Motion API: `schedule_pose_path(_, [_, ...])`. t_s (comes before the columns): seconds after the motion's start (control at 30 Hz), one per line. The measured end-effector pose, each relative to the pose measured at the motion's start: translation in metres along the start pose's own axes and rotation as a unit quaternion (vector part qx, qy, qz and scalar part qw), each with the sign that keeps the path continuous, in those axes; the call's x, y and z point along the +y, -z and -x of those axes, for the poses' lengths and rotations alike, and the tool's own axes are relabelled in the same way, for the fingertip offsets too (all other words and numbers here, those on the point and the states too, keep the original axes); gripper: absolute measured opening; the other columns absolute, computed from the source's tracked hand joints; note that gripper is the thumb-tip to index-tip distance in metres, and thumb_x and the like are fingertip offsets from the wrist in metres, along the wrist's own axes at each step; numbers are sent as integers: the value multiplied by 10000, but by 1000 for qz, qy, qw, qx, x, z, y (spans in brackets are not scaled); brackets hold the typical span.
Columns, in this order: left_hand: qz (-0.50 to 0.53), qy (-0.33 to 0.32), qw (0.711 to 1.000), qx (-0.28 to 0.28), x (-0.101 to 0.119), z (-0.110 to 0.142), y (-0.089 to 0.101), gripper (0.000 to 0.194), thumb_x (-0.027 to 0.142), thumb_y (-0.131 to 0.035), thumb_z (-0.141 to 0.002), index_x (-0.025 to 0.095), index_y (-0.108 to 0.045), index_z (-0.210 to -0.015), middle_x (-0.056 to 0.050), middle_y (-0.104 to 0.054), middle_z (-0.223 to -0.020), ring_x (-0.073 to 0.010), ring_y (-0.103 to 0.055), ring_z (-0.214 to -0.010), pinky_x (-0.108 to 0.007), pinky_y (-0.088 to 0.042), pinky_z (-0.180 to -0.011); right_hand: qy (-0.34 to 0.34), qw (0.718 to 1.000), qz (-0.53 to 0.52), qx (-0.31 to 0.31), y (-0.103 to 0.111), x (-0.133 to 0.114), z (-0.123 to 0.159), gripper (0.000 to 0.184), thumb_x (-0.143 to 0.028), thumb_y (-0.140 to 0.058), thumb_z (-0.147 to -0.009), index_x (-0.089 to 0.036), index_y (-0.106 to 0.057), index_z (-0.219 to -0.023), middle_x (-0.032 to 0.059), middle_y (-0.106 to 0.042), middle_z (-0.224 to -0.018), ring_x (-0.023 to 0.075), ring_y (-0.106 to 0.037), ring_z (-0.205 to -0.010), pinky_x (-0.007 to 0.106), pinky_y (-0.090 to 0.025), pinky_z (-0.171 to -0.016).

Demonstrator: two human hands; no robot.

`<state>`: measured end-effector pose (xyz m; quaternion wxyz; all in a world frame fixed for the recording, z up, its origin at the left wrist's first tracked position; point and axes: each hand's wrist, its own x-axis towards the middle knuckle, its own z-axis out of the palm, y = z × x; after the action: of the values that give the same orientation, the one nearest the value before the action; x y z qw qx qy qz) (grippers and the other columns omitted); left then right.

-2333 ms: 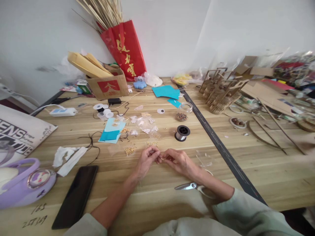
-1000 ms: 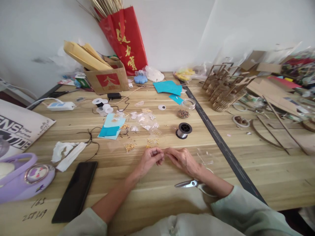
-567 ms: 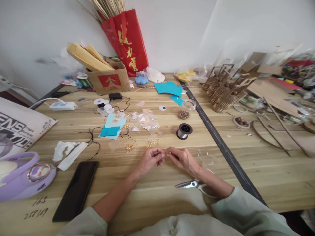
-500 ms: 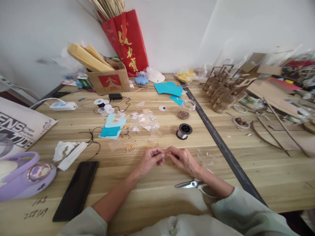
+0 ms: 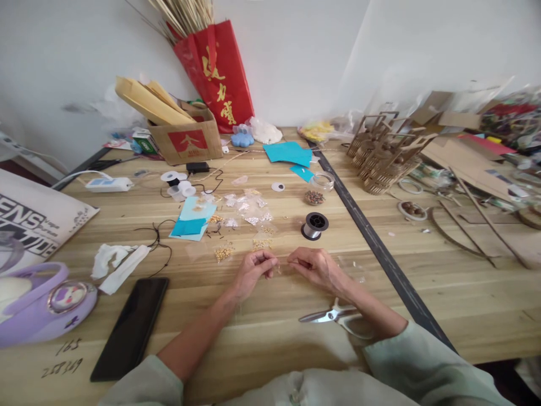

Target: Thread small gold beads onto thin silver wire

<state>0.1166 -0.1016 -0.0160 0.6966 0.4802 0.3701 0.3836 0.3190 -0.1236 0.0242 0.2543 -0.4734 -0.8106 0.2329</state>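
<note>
My left hand [image 5: 256, 270] is closed in a pinch over the middle of the table. Beside its fingertips shows a tiny pale dangling bit, too small to name. My right hand [image 5: 313, 265] also pinches, thumb against forefinger, with a small gap between it and the left; what it grips is too fine to see. Just beyond the hands stands a black spool [image 5: 315, 225] wound with thin clear line. Small piles of gold beads [image 5: 223, 254] lie past my left hand. Scissors with pale handles [image 5: 327, 316] rest under my right forearm.
Left of my arm are a black phone [image 5: 129, 330], white tissue strips [image 5: 124, 268] and a purple device [image 5: 46, 304]. Blue paper [image 5: 190, 225], a dish of mixed beads [image 5: 314, 197] and a tape roll [image 5: 323, 181] lie farther back. Small woven baskets [image 5: 382, 163] stand right.
My hands were together at the fingertips and are now slightly apart. The left has moved a little to the left, and the small pale bit now shows beside its fingers.
</note>
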Motion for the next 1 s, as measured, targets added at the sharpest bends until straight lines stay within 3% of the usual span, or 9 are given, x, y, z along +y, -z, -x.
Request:
schedule_pose_path(0.47, [-76,3,997,24,13,2,-6,291,390,-724,-665,124,-605,-665,47,-476,-471,-58,-403,-445,-185,-321,-458,36,999,0,8,3,-4,-2,159,-229,-487,-902,-158,-619,-849,12,-542,-711,95,-459,-567,215,-328,-541])
schedule_pose_path(1.0, [-119,14,992,-41,13,4,-10,252,372,-716,-663,133,-637,-655,7,-534,-593,-82,-445,-524,-196,-365,-475,50,998,-39,-6,-7,-4,-2,161,-239,-506,-911,-167,-649,-917,23,-569,-762,105,-507,-629,212,-363,-581])
